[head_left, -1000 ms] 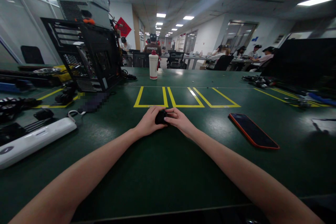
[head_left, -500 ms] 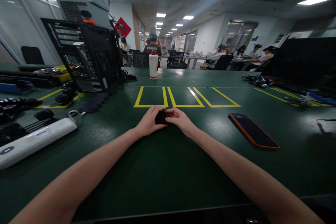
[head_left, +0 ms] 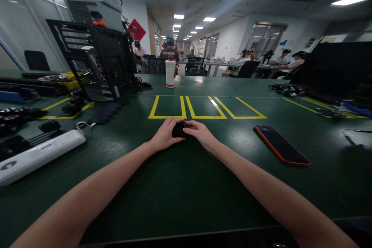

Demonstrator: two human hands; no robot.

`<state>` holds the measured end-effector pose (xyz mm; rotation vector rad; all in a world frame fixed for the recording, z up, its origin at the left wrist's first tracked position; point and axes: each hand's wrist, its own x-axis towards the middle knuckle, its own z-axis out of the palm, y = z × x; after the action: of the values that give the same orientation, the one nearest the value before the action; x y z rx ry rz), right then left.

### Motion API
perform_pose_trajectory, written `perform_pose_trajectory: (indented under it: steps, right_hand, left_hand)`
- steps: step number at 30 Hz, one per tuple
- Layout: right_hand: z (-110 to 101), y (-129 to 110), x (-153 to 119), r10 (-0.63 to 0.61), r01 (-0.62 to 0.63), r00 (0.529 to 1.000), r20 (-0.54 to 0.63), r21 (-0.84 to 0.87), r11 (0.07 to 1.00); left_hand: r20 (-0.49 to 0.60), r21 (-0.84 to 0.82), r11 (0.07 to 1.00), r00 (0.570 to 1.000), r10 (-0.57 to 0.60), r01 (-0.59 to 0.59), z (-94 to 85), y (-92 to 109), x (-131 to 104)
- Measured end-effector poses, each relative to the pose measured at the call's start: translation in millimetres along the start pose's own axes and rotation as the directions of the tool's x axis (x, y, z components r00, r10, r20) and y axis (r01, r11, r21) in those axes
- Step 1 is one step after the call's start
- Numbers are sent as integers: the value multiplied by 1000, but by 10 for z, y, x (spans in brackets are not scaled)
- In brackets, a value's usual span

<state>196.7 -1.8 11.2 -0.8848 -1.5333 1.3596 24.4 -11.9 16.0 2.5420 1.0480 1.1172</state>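
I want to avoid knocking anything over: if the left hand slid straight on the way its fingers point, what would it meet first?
The left hand points right, so it would first press the small black object against the right hand.

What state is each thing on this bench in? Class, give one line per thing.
Left hand: closed on the small black object.
Right hand: gripping the same object.
Small black object: held between both hands, low over the table.
Phone: flat, screen dark.
White bottle: upright, capped.
Computer case: side open.
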Motion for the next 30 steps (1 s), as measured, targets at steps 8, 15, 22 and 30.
perform_pose_trajectory:
  steps: [8, 15, 22, 30]
  right_hand:
    - [13, -16, -42, -18, 18, 1000, 12, 26, 999]
    - [8, -3, -26, -17, 17, 999, -28, 8, 1000]
    - [-24, -9, -24, 7, -7, 999, 37, 21, 1000]
    - [-7, 11, -36, -49, 49, 999, -9, 2, 999]
  left_hand:
    - [5, 9, 1000, 1000, -11, 11, -1, 2, 0]
    - [5, 8, 1000, 1000, -1, 1, 2, -8, -4]
    - [3, 9, 1000, 1000, -10, 10, 5, -13, -9]
    - [-2, 16, 1000, 1000, 0, 0, 8, -14, 5]
